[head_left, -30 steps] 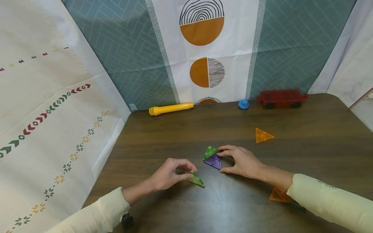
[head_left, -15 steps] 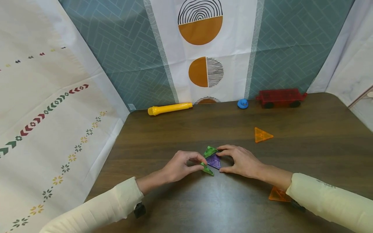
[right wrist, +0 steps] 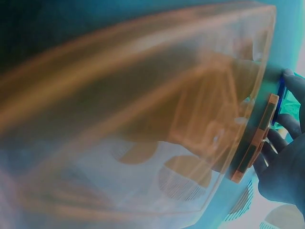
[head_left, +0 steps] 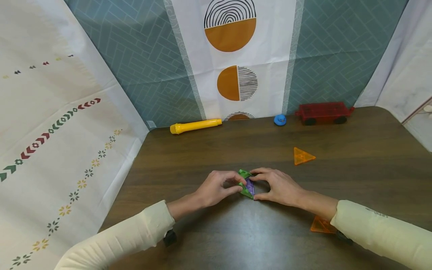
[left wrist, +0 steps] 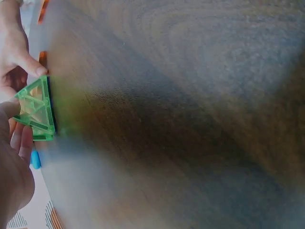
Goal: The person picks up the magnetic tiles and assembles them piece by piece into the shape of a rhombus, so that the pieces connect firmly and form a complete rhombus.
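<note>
Near the middle of the table a purple triangular magnetic tile point(head_left: 250, 184) lies flat, with a green triangular tile point(head_left: 243, 173) tilted up along its far edge. My left hand point(head_left: 214, 189) pinches a second green triangular tile point(head_left: 246, 191) by its upper corner. This tile leans at the purple tile's near left edge; in the left wrist view the green tile point(left wrist: 43, 107) rises from a dark base edge. My right hand point(head_left: 283, 187) holds the purple tile from the right, thumb at the near corner and fingertips at the far one, beside the first green tile.
One orange triangular tile point(head_left: 303, 156) lies farther back on the right; other orange tile pieces point(head_left: 320, 225) lie partly under the right forearm. Along the back edge are a yellow toy microphone point(head_left: 195, 126), a small blue toy point(head_left: 280, 120) and a red wheeled car point(head_left: 324, 113).
My left hand has moved right and away from me, bringing its green tile from the open table to the purple tile's edge. The right hand keeps its place.
</note>
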`<action>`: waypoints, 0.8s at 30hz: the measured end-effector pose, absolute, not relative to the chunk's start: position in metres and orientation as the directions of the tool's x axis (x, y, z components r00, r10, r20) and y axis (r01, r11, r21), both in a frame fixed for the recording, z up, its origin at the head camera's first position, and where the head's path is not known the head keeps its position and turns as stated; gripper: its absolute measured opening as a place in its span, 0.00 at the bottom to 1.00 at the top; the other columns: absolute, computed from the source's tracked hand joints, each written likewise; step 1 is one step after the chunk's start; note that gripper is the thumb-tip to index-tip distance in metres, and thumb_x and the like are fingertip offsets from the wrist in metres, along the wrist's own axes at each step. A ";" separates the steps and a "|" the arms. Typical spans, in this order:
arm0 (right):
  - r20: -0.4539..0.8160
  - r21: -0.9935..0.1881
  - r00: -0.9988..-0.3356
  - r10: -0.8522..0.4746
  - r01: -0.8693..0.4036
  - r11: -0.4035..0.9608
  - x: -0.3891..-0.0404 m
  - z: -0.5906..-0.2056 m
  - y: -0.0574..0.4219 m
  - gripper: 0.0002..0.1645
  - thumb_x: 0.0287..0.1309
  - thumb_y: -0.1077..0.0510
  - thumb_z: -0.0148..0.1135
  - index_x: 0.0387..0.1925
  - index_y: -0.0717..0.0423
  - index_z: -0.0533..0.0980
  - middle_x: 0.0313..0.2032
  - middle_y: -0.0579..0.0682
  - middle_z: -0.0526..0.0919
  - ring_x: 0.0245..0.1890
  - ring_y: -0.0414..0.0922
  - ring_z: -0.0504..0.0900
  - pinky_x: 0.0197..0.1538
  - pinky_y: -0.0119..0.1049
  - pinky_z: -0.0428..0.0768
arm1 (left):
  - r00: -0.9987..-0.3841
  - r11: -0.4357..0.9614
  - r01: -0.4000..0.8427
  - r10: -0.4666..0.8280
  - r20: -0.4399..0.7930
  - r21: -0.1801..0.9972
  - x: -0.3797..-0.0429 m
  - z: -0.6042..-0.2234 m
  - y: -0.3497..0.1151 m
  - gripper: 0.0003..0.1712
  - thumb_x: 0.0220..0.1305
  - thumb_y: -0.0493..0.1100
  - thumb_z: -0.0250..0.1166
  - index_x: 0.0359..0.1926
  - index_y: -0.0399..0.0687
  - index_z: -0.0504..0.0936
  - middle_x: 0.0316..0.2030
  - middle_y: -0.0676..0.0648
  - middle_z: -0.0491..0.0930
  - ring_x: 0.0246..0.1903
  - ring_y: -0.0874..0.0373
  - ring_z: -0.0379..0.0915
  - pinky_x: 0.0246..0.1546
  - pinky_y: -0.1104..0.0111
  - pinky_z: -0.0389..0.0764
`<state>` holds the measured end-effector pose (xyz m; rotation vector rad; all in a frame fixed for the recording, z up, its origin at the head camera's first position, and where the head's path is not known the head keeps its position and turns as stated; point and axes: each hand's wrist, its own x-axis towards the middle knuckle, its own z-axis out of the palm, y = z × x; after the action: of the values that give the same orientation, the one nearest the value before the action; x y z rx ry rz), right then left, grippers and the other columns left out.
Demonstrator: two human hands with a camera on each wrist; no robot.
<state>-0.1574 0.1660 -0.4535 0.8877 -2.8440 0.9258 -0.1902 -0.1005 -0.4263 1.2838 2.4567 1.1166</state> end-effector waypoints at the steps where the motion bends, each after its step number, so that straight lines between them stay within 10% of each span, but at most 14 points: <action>1: 0.188 -0.537 -0.838 -0.512 -0.524 0.661 -0.157 -0.454 0.166 0.34 0.56 0.43 0.83 0.60 0.56 0.86 0.66 0.56 0.81 0.62 0.59 0.82 0.60 0.62 0.81 | -0.621 0.355 0.647 0.759 0.196 0.674 -0.190 -0.426 -0.100 0.10 0.70 0.39 0.74 0.50 0.51 0.88 0.46 0.56 0.88 0.43 0.66 0.82 0.51 0.66 0.86; 24: 0.171 -0.555 -0.858 -0.484 -0.490 0.672 -0.157 -0.452 0.164 0.36 0.53 0.43 0.84 0.60 0.54 0.83 0.65 0.55 0.81 0.64 0.59 0.80 0.64 0.64 0.77 | -0.589 0.321 0.748 0.723 0.360 0.580 -0.194 -0.423 -0.115 0.24 0.63 0.38 0.79 0.58 0.46 0.81 0.53 0.52 0.84 0.50 0.53 0.83 0.51 0.64 0.85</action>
<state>-0.1570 0.1643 -0.4522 0.8346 -2.8642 0.9547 -0.1944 -0.1151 -0.4231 1.4381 2.5808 1.1642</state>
